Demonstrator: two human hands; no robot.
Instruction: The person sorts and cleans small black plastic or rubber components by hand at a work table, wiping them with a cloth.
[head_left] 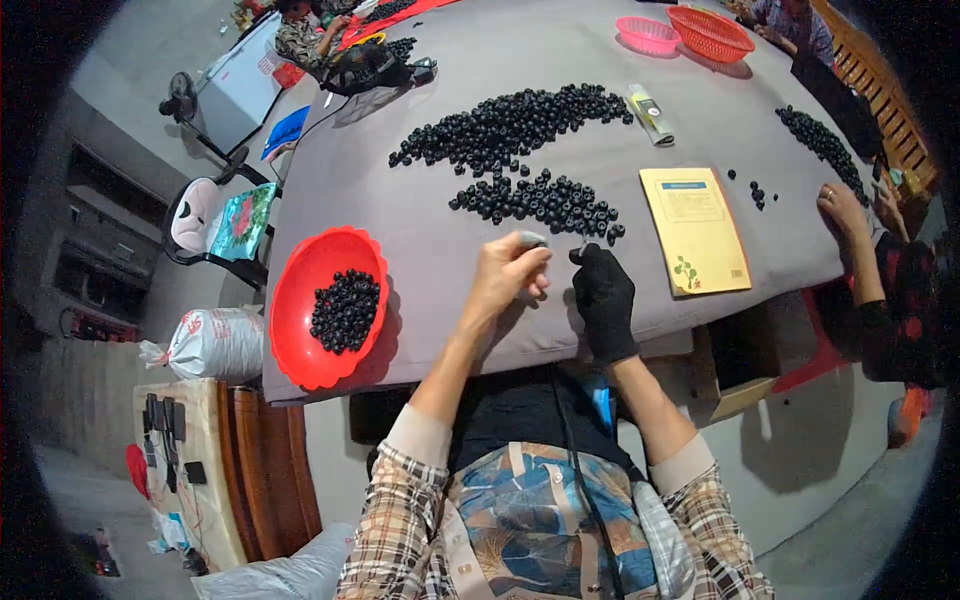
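Note:
My left hand (508, 270) is bare, with a grey covering on one fingertip. Its thumb and fingers are pinched together around a small dark thing that looks like a black bead, mostly hidden. My right hand (605, 305) wears a black glove and is closed. A thin, pale tip of something shows at its fingers, too small to name. Just beyond both hands lies a loose group of black beads (540, 203), round with pale rings. Behind it spreads a larger pile of black beads (510, 125). To the left, a red scalloped bowl (290, 330) holds more of them.
A yellow booklet (697, 232) and a tube (652, 115) lie right of the piles on the grey tablecloth (350, 180). Pink (648, 36) and red (710, 36) baskets stand at the back. A co-worker's hand (843, 210) rests at the right near other beads (825, 145).

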